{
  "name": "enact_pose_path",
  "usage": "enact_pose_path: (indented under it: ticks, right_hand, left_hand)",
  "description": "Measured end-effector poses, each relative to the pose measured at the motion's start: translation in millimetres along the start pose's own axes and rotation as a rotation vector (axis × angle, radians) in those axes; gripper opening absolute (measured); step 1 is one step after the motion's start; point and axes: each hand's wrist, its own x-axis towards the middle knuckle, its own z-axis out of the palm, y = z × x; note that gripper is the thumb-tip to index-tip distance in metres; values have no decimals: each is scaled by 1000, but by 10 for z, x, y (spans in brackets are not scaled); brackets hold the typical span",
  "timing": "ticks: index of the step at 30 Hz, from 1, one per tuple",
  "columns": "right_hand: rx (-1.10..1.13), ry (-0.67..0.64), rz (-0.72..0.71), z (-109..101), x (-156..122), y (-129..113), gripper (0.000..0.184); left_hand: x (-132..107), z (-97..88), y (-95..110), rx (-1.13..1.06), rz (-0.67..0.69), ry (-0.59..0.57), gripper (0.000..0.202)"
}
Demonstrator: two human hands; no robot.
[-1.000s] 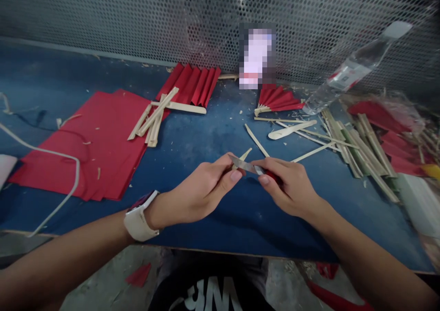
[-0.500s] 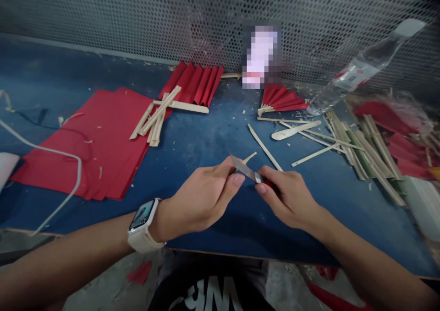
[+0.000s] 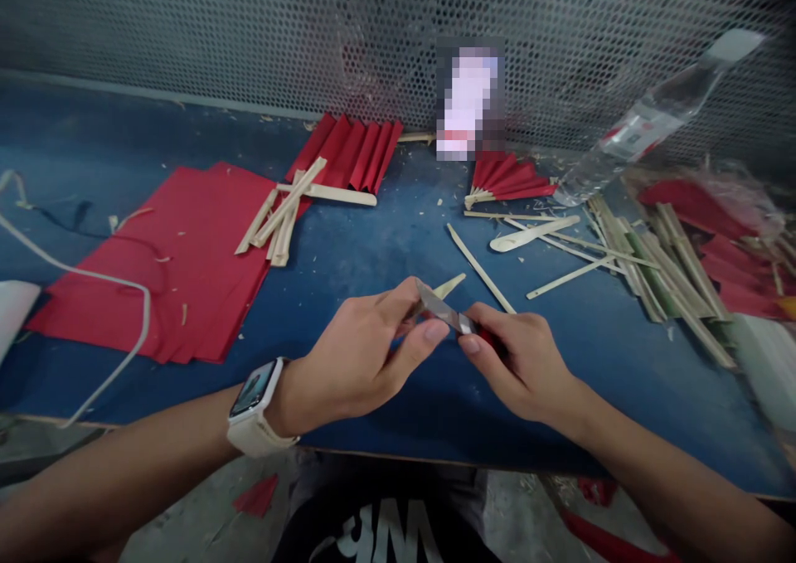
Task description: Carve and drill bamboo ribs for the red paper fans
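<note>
My left hand (image 3: 373, 343), with a watch (image 3: 258, 397) on its wrist, is closed around a thin bamboo strip (image 3: 450, 285) whose pale end sticks out beyond the fingers. The rest of that strip is hidden in the hand. My right hand (image 3: 519, 360) grips the dark red handle of a knife (image 3: 448, 313). Its blade points left and lies against or just over the strip, beside my left thumb; contact is hard to make out. Another bamboo stick (image 3: 478, 266) lies on the table just beyond the knife.
Red paper sheets (image 3: 155, 273) lie left under a white cable (image 3: 80, 271). Bamboo pieces (image 3: 289, 211) and pleated red paper (image 3: 351, 152) are behind. A small red fan (image 3: 513, 180), a flat bamboo stick (image 3: 531, 235), split bamboo (image 3: 672, 273) and a tilted bottle (image 3: 647, 128) stand right.
My left thumb has lifted away from the fingers a little, and more of the strip's end shows. The knife has barely shifted and stays in my right hand.
</note>
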Motion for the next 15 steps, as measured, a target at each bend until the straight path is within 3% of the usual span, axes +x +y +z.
enact_pose_path:
  ticks: [15]
  right_hand:
    - [-42,44,-14,-5,10,31,40]
  left_hand:
    - [-17,57,-90,-35,37,-42,32]
